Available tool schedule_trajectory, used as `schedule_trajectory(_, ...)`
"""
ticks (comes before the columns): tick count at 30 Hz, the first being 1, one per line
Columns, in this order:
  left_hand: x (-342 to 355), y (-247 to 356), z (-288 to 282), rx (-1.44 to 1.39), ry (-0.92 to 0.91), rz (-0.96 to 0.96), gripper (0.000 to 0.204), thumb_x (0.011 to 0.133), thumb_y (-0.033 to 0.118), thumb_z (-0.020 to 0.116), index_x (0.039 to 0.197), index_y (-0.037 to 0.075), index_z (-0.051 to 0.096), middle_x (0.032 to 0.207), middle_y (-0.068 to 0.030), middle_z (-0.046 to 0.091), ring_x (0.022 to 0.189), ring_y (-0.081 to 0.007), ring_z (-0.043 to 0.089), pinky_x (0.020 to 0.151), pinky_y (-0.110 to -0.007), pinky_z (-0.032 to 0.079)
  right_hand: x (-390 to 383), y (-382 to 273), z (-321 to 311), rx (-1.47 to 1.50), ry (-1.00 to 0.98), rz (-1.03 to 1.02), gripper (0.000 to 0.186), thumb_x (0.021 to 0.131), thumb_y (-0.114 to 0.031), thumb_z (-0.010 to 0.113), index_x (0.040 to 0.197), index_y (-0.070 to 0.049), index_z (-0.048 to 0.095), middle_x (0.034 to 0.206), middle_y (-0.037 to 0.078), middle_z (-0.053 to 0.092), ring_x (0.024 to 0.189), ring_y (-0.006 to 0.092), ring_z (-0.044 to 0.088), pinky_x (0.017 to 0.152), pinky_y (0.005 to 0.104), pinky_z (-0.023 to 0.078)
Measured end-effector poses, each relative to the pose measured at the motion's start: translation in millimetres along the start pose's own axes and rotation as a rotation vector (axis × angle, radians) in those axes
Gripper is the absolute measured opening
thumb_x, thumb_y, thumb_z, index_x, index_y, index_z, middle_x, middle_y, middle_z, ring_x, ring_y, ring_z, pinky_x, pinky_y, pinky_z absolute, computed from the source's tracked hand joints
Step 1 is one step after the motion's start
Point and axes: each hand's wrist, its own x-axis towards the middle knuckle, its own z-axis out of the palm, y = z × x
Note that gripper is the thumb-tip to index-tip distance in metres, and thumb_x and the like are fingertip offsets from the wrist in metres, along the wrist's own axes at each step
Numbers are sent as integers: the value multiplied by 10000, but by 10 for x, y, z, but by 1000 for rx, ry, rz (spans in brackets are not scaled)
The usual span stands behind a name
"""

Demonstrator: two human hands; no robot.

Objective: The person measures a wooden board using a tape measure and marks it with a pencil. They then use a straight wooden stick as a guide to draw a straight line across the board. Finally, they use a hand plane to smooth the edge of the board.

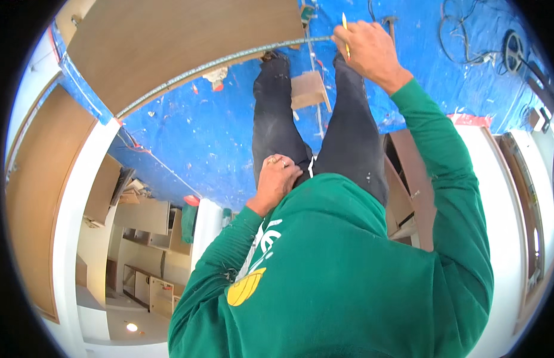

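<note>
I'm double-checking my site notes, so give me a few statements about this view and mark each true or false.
1. The right hand holds a yellow pencil. True.
2. The measuring tape runs along an edge of the large brown panel. True.
3. The left hand grips the far end of the measuring tape. False: it rests near the waist, away from the tape.
4. The floor covering is red. False: it is blue.
5. A wood piece shows between the legs. True.

Blue floor sheeting (pixel 199 137) and wooden cabinets (pixel 161 293) suggest a room under renovation.
</note>
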Motion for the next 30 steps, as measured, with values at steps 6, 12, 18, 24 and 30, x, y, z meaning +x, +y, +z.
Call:
schedule_trajectory(6, -246, 380, -43, -487, -355, -428, 282, 1003, 303, 686, 1016, 22, 706, 1019, -159, 716, 975, -380, 698, 799, -466, 512, 20, 34, -33, 28, -16, 5, 156, 929, -218, 729, 1054, -135, 685, 905, 56, 693, 927, 271, 695, 825, 464, 514)
schedule_trajectory(12, 1018, 594, 642, -342, -391, -239, 427, 997, 436, 703, 1074, 17, 727, 1064, -162, 752, 1016, -393, 715, 876, -510, 544, 53, 45, -68, 37, -33, -1, 174, 898, -207, 758, 1029, -126, 677, 889, 56, 681, 908, 284, 683, 818, 467, 508)
schedule_trajectory(18, 1440, 387, 519, -396, -629, 74, 230, 995, 277, 672, 960, 58, 733, 952, -188, 724, 969, -415, 697, 848, -551, 525, 92, 63, -212, 84, -24, -3, 147, 865, -160, 753, 978, -117, 670, 867, 64, 661, 879, 296, 662, 792, 453, 499)
schedule_trajectory(24, 2048, 169, -1431, 197, 607, 302, 276, 810, 128, 892, 1059, 52, 798, 1026, -91, 743, 957, -307, 663, 866, -437, 527, 218, 76, -362, 110, -72, 6, 152, 833, -117, 741, 960, -106, 659, 843, 74, 632, 855, 307, 631, 769, 452, 476)
schedule_trajectory(30, 2481, -402, -1500, 491, 690, 323, 337, 741, 111, 924, 1051, 97, 792, 979, -36, 667, 974, -274, 602, 904, -404, 437, 227, 170, -380, 130, -112, -49, 149, 897, -55, 777, 1003, -39, 674, 885, 102, 641, 817, 330, 614, 745, 446, 478)
